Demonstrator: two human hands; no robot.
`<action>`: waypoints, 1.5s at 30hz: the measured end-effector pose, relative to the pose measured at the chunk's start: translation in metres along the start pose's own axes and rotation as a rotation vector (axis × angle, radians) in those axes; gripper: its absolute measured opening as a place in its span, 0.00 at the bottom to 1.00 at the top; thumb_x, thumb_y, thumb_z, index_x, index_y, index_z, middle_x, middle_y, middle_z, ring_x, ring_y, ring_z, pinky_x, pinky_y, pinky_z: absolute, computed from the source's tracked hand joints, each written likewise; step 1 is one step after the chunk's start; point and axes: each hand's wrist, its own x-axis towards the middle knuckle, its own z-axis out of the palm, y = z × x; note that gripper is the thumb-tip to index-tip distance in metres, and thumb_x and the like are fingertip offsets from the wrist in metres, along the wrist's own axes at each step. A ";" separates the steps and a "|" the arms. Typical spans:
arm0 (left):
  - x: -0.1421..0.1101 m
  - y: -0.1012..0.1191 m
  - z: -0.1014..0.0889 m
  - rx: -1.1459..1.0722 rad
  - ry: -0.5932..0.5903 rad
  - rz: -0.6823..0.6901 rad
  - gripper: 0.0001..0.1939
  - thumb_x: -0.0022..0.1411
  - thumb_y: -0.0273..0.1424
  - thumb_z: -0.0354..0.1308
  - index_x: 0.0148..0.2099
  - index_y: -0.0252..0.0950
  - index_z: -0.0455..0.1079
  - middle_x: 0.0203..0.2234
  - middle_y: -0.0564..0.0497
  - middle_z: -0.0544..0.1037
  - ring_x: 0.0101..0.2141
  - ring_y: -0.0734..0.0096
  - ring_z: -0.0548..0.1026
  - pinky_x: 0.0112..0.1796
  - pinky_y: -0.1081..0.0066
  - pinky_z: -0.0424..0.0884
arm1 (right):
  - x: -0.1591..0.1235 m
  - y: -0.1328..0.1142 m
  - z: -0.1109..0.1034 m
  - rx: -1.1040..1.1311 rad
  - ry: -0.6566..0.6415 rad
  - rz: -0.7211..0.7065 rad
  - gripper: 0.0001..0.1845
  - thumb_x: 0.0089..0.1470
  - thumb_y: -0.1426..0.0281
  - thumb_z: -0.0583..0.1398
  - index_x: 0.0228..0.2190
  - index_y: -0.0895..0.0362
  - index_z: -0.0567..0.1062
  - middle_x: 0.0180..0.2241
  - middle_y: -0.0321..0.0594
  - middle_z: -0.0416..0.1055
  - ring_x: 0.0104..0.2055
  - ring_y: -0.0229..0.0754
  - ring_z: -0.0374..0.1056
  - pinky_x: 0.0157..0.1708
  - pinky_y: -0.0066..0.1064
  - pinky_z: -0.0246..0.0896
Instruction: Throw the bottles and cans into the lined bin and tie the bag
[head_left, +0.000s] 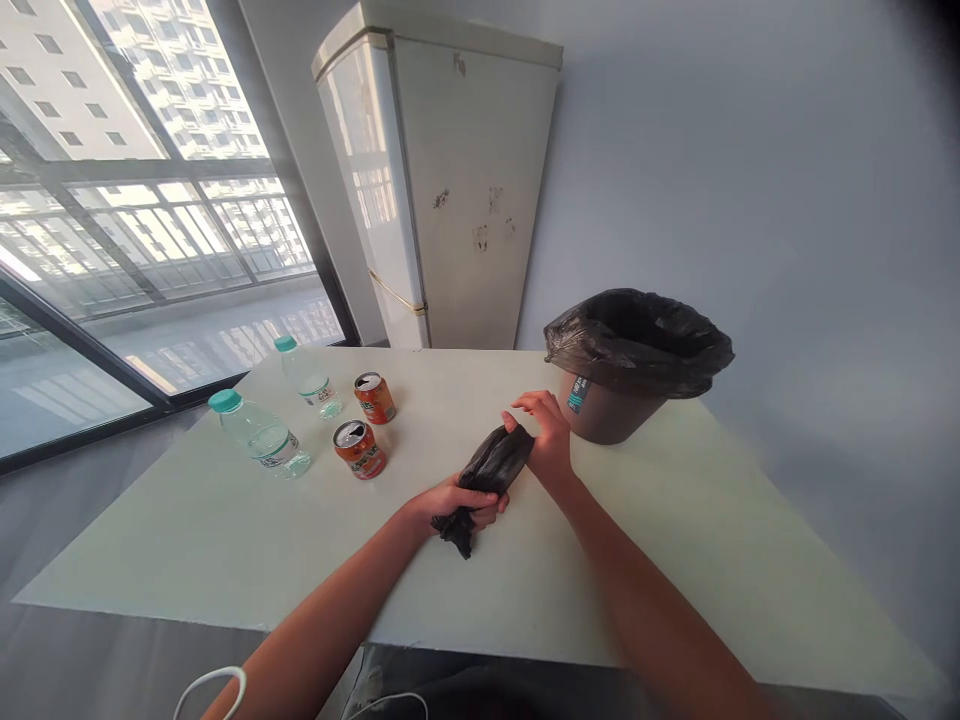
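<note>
Gathered into a long bunch, a black plastic bag point(495, 462) is held just over the middle of the table. My left hand point(469, 500) is wrapped round its lower part, and a crumpled end hangs out below the fist. At the bag's upper end is my right hand point(551, 440), thumb and fingers apart and curved; the bag's end meets the thumb side of this hand. Beyond it stands a dark bin point(611, 415) with a black bin liner point(600, 355) folded over its rim.
On the table point(225, 540), left of my hands, two orange drink cans point(361, 450) stand with open tops. Farther left are two clear plastic bottles point(262, 440) with teal caps. A white fridge point(472, 190) is behind the table, a window point(150, 200) to the left.
</note>
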 end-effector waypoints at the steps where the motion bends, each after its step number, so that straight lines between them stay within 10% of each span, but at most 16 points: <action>1: 0.000 0.000 0.000 -0.009 0.001 -0.008 0.21 0.59 0.43 0.69 0.39 0.30 0.69 0.18 0.60 0.54 0.20 0.79 0.50 0.22 0.71 0.43 | 0.000 0.000 0.000 0.000 0.004 0.001 0.04 0.64 0.65 0.63 0.38 0.52 0.76 0.39 0.42 0.74 0.43 0.48 0.70 0.47 0.44 0.67; 21: 0.007 0.001 -0.003 -0.148 0.093 0.142 0.15 0.61 0.36 0.68 0.37 0.32 0.67 0.23 0.59 0.54 0.22 0.79 0.52 0.22 0.75 0.48 | 0.007 0.017 -0.006 0.047 -0.023 0.133 0.10 0.60 0.61 0.66 0.38 0.53 0.76 0.37 0.40 0.73 0.37 0.44 0.66 0.42 0.39 0.64; 29: 0.007 0.009 -0.015 -0.396 0.345 0.508 0.11 0.63 0.29 0.67 0.38 0.35 0.66 0.23 0.60 0.50 0.21 0.80 0.51 0.22 0.80 0.57 | 0.008 0.021 -0.009 0.954 -0.703 0.591 0.41 0.52 0.54 0.71 0.63 0.49 0.66 0.64 0.50 0.65 0.61 0.48 0.66 0.57 0.40 0.63; 33: 0.013 -0.003 -0.025 -0.249 0.241 0.221 0.16 0.61 0.36 0.69 0.33 0.34 0.66 0.19 0.61 0.52 0.19 0.81 0.52 0.19 0.79 0.56 | -0.002 0.001 0.008 1.113 -0.902 0.741 0.37 0.45 0.49 0.75 0.50 0.58 0.77 0.55 0.53 0.74 0.56 0.51 0.71 0.59 0.44 0.61; 36: 0.019 -0.016 -0.027 -0.115 0.143 -0.028 0.19 0.63 0.42 0.67 0.33 0.34 0.66 0.18 0.58 0.59 0.18 0.80 0.55 0.17 0.78 0.55 | -0.009 -0.015 0.026 1.302 -0.771 0.736 0.30 0.48 0.51 0.74 0.46 0.55 0.77 0.52 0.48 0.77 0.57 0.49 0.72 0.61 0.41 0.58; 39: 0.020 -0.020 -0.026 -0.111 0.111 -0.016 0.22 0.63 0.45 0.67 0.31 0.36 0.62 0.18 0.56 0.62 0.18 0.78 0.62 0.21 0.76 0.64 | -0.011 -0.018 0.037 1.420 -0.620 0.833 0.31 0.44 0.43 0.73 0.33 0.55 0.74 0.29 0.37 0.77 0.34 0.43 0.75 0.47 0.39 0.67; 45: 0.010 -0.005 -0.017 -0.110 0.134 -0.025 0.20 0.63 0.45 0.68 0.40 0.36 0.65 0.20 0.63 0.53 0.17 0.84 0.46 0.14 0.82 0.48 | -0.007 -0.012 0.030 1.598 -0.347 0.954 0.25 0.54 0.51 0.72 0.31 0.54 0.67 0.16 0.20 0.50 0.17 0.29 0.39 0.21 0.24 0.46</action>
